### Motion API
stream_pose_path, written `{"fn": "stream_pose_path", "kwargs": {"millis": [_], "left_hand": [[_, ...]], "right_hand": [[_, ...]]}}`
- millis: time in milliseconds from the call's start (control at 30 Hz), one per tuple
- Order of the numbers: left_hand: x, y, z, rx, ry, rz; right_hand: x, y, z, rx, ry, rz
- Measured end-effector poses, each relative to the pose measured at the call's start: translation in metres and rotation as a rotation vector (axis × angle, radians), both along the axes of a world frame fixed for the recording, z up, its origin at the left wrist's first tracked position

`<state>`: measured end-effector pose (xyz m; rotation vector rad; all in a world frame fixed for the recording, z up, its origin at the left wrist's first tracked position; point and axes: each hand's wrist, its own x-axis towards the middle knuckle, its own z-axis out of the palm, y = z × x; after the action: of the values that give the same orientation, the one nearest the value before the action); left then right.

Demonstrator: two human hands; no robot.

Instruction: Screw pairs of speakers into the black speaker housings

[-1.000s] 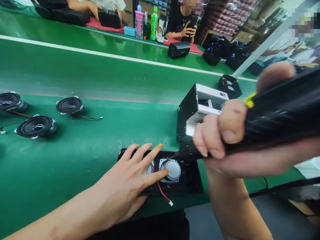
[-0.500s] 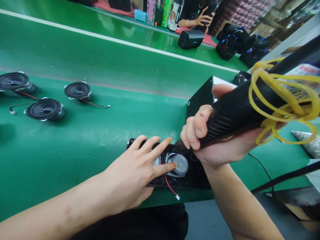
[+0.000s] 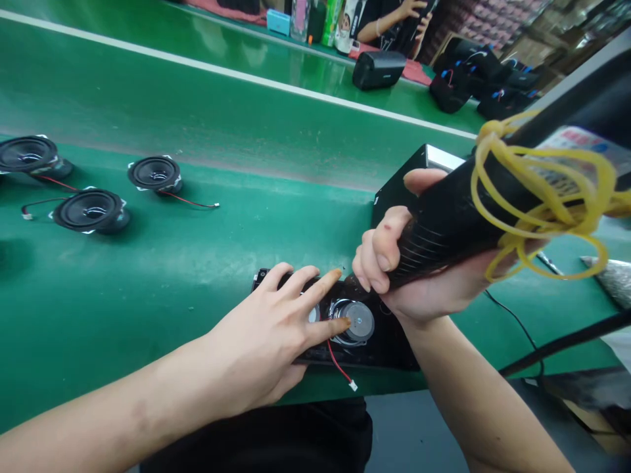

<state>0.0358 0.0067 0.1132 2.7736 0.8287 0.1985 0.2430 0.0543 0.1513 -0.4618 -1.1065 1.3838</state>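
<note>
My right hand (image 3: 414, 263) is wrapped round a thick black electric screwdriver (image 3: 453, 203), its body bound with a loose tangle of yellow rubber tubing (image 3: 552, 197). The screwdriver's lower end points down at a black panel (image 3: 394, 341), and its tip is hidden. Spread flat across the left part of that panel, my left hand (image 3: 280, 328) has its fingers stretched out and apart. Its index finger touches the round grey back of a speaker (image 3: 359, 322) set in the panel. From beside this speaker a red wire (image 3: 340, 368) with a white plug hangs over the panel's front edge.
Several loose speakers (image 3: 91, 210) with wires lie face up on the green bench (image 3: 197, 341) at left. A black box (image 3: 394, 190) stands behind my right hand. Across the bench are a dark speaker case (image 3: 378, 70), bottles (image 3: 332, 23) and another person's hands (image 3: 411, 10).
The view has shifted slightly. My hands keep nearly the same pose on the panel and screwdriver. The other person's hands have moved up.
</note>
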Motion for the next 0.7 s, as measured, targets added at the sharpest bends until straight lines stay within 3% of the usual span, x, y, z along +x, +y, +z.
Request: {"fn": "stream_pose_path", "kwargs": {"millis": [433,700], "left_hand": [[0.002,0.001,0.002,-0.004,0.021,-0.004],[0.000,0.001,0.004,-0.034,0.012,0.009]], "right_hand": [[0.000,-0.005,-0.012,0.058,-0.020,0.138],[-0.004,-0.002,-0.020,0.043,-0.030,0.139]]}}
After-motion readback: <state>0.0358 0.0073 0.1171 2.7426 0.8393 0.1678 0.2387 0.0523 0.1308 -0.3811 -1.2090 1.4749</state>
